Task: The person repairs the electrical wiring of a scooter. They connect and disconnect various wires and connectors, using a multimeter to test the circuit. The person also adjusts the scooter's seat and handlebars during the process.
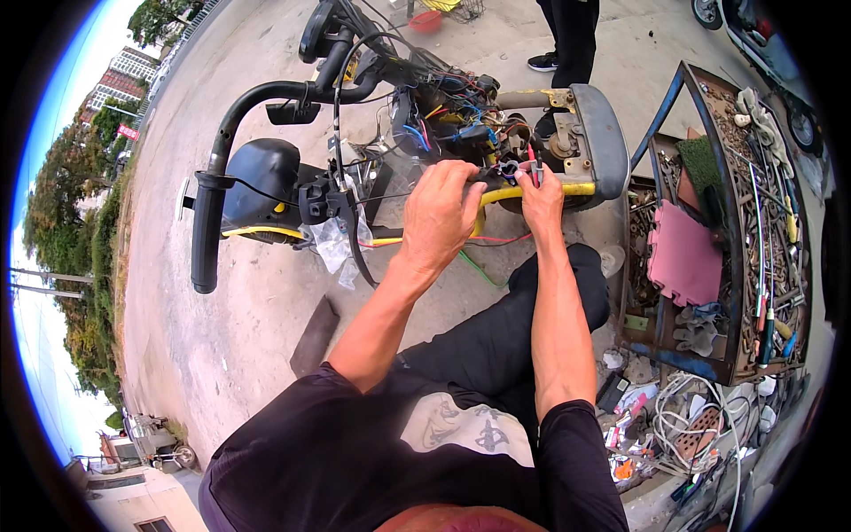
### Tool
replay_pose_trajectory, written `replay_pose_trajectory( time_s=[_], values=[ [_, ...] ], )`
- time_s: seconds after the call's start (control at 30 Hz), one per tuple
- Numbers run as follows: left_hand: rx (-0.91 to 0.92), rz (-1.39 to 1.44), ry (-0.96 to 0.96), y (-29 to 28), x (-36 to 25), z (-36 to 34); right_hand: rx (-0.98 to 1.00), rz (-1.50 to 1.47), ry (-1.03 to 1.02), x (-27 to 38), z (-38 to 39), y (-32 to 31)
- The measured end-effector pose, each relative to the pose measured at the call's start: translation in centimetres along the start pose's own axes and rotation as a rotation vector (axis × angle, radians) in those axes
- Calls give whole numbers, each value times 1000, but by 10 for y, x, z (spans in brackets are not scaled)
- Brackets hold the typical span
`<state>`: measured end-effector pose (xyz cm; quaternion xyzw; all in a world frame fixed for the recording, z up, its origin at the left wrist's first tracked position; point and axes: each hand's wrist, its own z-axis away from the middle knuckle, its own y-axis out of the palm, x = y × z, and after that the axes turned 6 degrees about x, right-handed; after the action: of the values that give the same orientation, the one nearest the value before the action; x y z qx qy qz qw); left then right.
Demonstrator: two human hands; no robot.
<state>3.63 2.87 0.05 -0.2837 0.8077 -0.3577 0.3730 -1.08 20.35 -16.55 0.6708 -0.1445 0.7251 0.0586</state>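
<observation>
A stripped electric scooter (pixel 483 106) stands before me, its body opened and a tangle of coloured wires (pixel 443 115) exposed. My left hand (pixel 434 217) is over its yellow frame, fingers curled together at the wiring; what they pinch is hidden. Just to the right, my right hand (pixel 542 202) closes on a slim red-and-grey tool (pixel 534 161) pointing into the opening. Its exact kind is too small to tell. A small dark ring-shaped part (pixel 508 168) shows between both hands. Red and green wires hang below the frame.
The black handlebar (pixel 213 230) reaches out at left, near the black seat (pixel 259 182). At right stands a metal tool cart (pixel 736 222) with screwdrivers, loose hardware and a pink foam mat (pixel 684 254). Coiled white cable (pixel 687 426) lies among scraps below it. Another person's legs (pixel 572 44) stand beyond the scooter.
</observation>
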Motion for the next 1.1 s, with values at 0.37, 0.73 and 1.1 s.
replay_pose_trajectory(
  time_s=[0.37,0.73,1.1],
  values=[
    [-6,-253,93,-4,5,-37,-32,-77,-190,7,24,-12],
    [167,-556,145,25,32,-77,-21,-112,-239,17,19,-19],
    [108,-472,95,20,34,-67,-27,-84,-241,21,11,-25]
  ],
)
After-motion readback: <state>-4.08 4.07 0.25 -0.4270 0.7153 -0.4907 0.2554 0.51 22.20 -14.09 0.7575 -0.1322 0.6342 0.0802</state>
